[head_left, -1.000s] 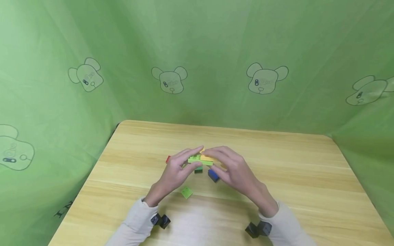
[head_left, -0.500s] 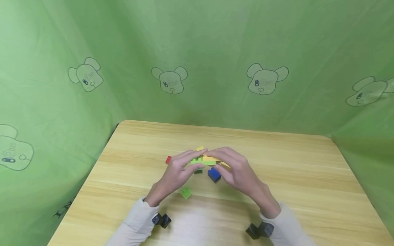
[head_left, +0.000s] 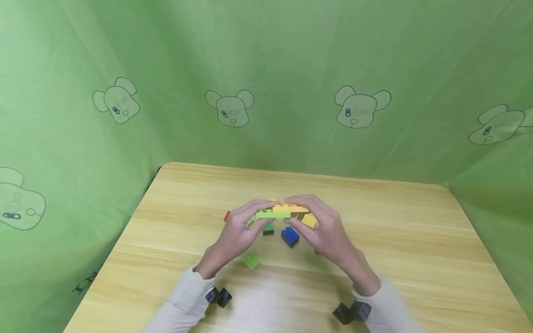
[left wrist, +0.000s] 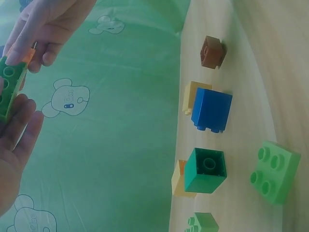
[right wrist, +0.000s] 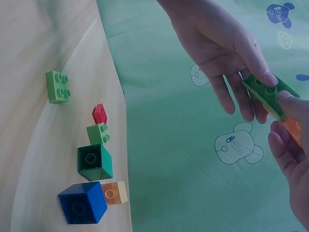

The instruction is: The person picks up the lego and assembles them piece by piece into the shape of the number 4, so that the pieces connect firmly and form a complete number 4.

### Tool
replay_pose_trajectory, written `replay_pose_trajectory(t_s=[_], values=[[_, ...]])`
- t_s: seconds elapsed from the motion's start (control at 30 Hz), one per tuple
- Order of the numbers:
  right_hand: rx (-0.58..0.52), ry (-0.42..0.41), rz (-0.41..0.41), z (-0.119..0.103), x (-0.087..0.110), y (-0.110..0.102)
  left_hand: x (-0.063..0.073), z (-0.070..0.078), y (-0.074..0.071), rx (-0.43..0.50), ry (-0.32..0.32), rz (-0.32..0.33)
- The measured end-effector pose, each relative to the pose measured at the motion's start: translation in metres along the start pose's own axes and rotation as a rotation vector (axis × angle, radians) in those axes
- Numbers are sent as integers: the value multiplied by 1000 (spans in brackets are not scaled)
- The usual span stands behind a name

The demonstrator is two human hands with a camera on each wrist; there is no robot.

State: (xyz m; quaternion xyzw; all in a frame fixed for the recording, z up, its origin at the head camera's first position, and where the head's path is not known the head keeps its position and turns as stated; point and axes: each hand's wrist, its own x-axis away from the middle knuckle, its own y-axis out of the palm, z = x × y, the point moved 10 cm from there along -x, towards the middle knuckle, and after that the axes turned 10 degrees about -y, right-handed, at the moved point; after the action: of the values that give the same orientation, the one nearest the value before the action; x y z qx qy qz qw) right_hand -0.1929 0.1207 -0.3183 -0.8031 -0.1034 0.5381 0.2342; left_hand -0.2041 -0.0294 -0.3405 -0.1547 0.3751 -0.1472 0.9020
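Both hands hold a light green plate brick [head_left: 272,215] with an orange-yellow brick [head_left: 291,209] on top of it, which juts out to the right. At the green end, my left hand [head_left: 239,229] pinches with thumb below and fingers above. My right hand [head_left: 329,226] grips the orange end likewise. The green plate's hollow underside [left wrist: 8,79] faces the left wrist camera, well above the table. Beneath the hands lie a blue brick [head_left: 290,236] and a dark green brick [head_left: 268,229]. A yellow brick [head_left: 309,220] rests behind the right thumb.
On the wooden table [head_left: 395,240] a light green square plate [head_left: 251,261] lies nearer the body. A red brick [head_left: 226,216] and a small light green brick [head_left: 250,222] sit by the left hand. The left wrist view shows a brown brick [left wrist: 211,52]. Green cloth [head_left: 291,55] surrounds the table.
The joined bricks have risen slightly, and more of the orange brick shows toward the right. My right hand has shifted a little right; the yellow brick on the table is more visible.
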Motion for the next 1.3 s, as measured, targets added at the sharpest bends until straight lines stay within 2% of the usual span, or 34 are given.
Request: replay_pose_trajectory(t_s=[0.23, 0.5, 0.7, 0.97, 1.3], values=[[7, 13, 8, 2, 1, -3, -2, 2, 0, 9, 24, 9], [11, -40, 29, -4, -3, -5, -9, 10, 0, -3, 68, 36], [32, -56, 42, -5, -3, -7, -8, 9, -3, -13, 54, 52], [17, -25, 38, -4, -2, -6, -11, 8, -3, 27, 40, 64], [35, -60, 49, -7, -1, -7, -9, 8, -5, 45, 19, 56]])
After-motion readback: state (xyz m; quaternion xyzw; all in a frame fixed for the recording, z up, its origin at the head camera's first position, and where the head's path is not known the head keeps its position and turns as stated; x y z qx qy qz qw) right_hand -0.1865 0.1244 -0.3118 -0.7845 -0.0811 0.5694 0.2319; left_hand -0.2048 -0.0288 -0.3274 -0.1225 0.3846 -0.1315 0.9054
